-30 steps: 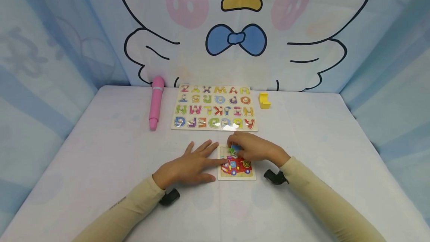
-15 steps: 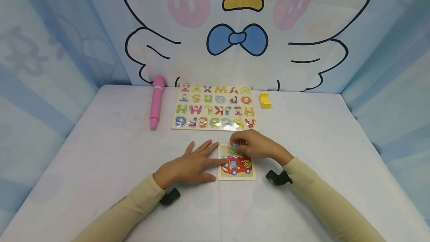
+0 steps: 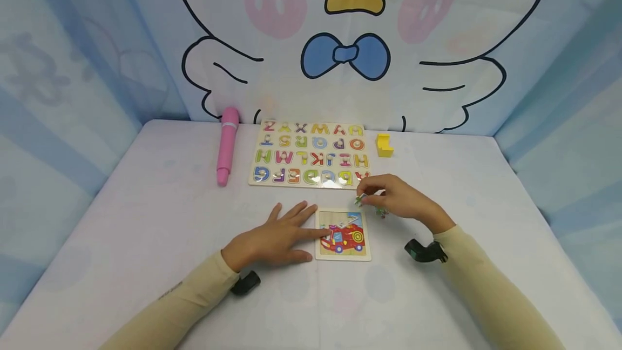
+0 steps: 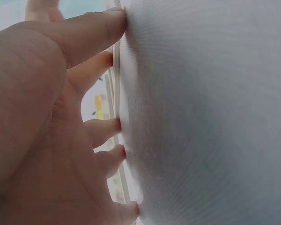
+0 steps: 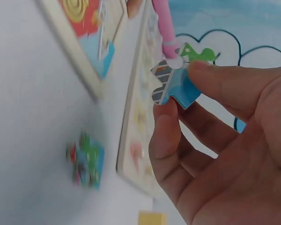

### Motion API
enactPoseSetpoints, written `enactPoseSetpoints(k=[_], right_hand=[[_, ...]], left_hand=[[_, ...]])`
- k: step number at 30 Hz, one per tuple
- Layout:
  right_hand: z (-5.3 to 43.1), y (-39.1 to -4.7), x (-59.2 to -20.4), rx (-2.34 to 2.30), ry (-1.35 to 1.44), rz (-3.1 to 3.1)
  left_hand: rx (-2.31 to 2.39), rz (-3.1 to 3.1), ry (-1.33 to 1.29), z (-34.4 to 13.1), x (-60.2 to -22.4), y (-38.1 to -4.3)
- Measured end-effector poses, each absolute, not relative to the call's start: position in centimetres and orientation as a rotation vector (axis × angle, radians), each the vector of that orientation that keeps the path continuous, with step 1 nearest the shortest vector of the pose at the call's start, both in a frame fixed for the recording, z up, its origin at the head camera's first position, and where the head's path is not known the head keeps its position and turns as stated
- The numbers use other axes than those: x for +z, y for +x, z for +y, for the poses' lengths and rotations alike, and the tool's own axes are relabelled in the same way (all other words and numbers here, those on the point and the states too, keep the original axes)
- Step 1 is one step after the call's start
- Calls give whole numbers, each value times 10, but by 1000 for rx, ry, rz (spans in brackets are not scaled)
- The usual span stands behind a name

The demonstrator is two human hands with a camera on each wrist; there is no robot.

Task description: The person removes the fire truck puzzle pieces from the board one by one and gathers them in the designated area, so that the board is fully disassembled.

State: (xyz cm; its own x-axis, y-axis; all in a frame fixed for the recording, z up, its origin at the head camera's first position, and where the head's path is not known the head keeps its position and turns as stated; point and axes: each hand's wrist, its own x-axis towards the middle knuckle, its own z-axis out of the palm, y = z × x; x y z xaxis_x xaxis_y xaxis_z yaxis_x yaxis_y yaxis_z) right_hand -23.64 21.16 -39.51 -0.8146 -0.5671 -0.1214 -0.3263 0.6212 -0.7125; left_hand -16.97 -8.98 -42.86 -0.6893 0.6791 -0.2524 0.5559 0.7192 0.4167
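My left hand lies spread, its index finger resting on a small wooden puzzle frame with a red fire-engine picture. The frame's upper left shows bare wood; a blue piece sits in its upper right corner. Past the frame's far right corner, my right hand pinches a jigsaw piece between thumb and fingers. Blue, green and striped grey show on that piece in the right wrist view. Another jigsaw piece, green and blue, lies on the table beneath the right hand.
A wooden alphabet board with knobbed letters lies behind the frame. To its left is a pink pen-shaped object, to its right a small yellow block. A printed curtain hangs at the table's back.
My right hand has lifted away from the puzzle frame and moved right with the jigsaw piece, uncovering the frame's upper right corner and a second piece on the table. My left hand stays put.
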Motion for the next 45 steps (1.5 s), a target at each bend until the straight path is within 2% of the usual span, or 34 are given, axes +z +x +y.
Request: enactPoseSetpoints(k=[11,16,45], right_hand=[[278,-255,-396,-804,-617,2569],[292,-260,-401,-767,-614,2503],[282,-253,-408,-657,-656,2615]], left_hand=[[452,2543,947,-90,-429,-169],[450,2541,956,-91,-429,-169],[441,2543,955,-90,-431,-170]])
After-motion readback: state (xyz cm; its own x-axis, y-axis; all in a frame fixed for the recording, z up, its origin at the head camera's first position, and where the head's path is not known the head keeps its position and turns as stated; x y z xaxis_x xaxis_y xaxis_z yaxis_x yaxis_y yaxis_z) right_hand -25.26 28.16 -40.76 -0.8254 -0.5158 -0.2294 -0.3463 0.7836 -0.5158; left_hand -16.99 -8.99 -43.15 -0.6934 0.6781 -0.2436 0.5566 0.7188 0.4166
